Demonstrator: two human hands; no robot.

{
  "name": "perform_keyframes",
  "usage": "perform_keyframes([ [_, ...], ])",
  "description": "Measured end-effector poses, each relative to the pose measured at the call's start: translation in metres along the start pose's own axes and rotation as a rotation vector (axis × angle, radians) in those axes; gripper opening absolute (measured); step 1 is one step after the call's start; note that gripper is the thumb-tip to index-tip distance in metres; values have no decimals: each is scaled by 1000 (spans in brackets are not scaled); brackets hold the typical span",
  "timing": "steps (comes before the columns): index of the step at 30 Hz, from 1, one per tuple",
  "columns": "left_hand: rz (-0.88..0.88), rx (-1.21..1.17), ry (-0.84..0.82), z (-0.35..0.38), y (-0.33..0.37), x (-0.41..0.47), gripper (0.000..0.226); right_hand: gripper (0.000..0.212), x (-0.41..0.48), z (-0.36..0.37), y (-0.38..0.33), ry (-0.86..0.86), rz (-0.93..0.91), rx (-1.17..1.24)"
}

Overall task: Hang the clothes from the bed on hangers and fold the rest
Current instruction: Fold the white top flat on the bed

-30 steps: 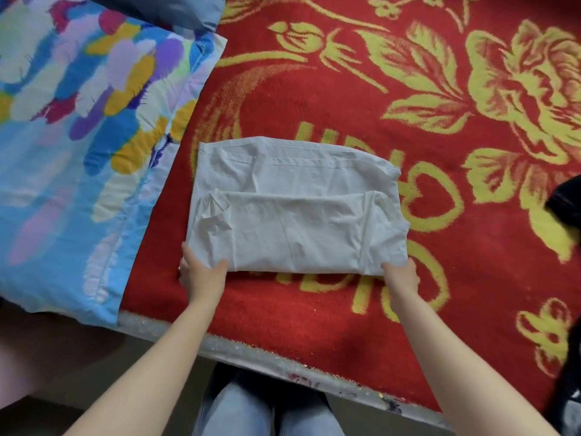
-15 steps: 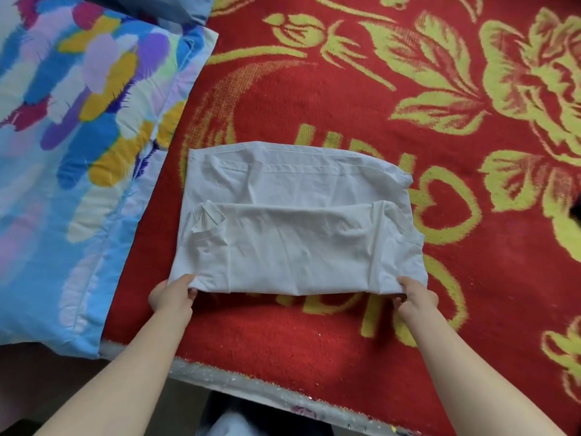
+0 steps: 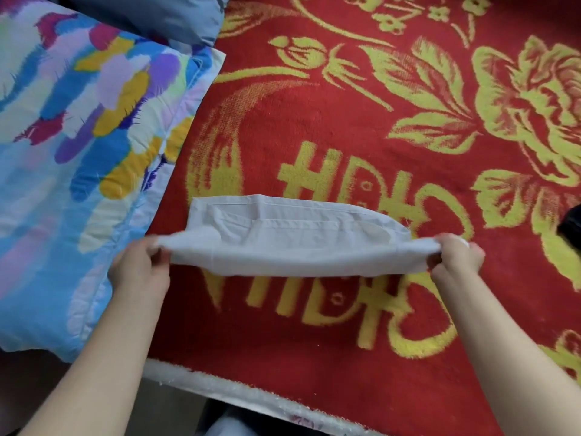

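Fold: held near edge of the folded white cotton garment raised above the red, yellow-flowered bed cover, with far half flat on it; pinched one corner in fingers of left hand, other in right hand; probably needed taut, level travel onto far edge.

Red flowered blanket is covering the bed, with cloth lying on it.
A white garment is lying just beyond the left fingers and right fingers, its near edge being held up off the blanket between them. A bright patterned quilt is lying outward of the left fingers, a grey-blue pillow is sitting far beyond them, and something dark is showing past the right fingers.
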State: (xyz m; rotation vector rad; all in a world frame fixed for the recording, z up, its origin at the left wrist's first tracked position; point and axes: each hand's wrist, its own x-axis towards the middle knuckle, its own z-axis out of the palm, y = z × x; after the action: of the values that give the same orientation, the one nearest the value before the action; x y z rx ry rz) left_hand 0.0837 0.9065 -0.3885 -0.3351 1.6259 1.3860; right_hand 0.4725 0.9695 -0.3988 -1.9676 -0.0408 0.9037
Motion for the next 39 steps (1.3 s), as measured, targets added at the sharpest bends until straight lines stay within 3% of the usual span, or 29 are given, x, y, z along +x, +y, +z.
perform_keyframes([
  [2,124,-226,-32,31,12,5,28,77,1,22,-15,-162,-15,38],
  [4,193,-105,-54,48,8,13,47,73,2,36,-11,-255,-102,-178],
  [7,614,878,-117,55,-33,24,63,62,2,38,23,-313,-567,-942],
  [10,839,1666,-267,48,-82,35,76,59,2,37,67,-458,-949,-1483],
  [12,982,1961,-403,52,-102,45,76,60,8,42,88,-524,-1044,-1681],
  [14,1051,2145,-477,57,-111,56,74,61,21,46,98,-552,-1029,-1776],
  [16,971,2239,-448,57,-110,77,73,61,42,46,102,-554,-919,-1809],
  [18,787,2239,-377,46,-98,100,74,62,60,38,99,-514,-757,-1783],
  [20,736,2300,-342,29,-82,120,77,64,73,30,94,-416,-660,-1749],
  [23,828,2305,-354,13,-66,128,77,64,78,22,87,-196,-546,-1567],
  [25,866,2183,-371,15,-65,117,75,67,75,20,83,-86,-454,-1262],
  [27,971,2040,-427,22,-74,97,68,78,73,23,80,-103,-313,-896],
  [29,1197,1946,-511,29,-90,77,67,84,69,31,81,-104,-160,-626],
  [31,1245,1969,-590,36,-109,62,76,72,64,40,81,-39,-57,-406],
  [33,1047,2095,-625,36,-128,60,81,52,60,47,75,-8,59,-237],
  [36,736,2267,-648,31,-138,73,79,32,50,48,54,-132,284,-233],
  [39,629,2239,-763,36,-131,79,78,36,32,54,25,-194,144,-191],
])
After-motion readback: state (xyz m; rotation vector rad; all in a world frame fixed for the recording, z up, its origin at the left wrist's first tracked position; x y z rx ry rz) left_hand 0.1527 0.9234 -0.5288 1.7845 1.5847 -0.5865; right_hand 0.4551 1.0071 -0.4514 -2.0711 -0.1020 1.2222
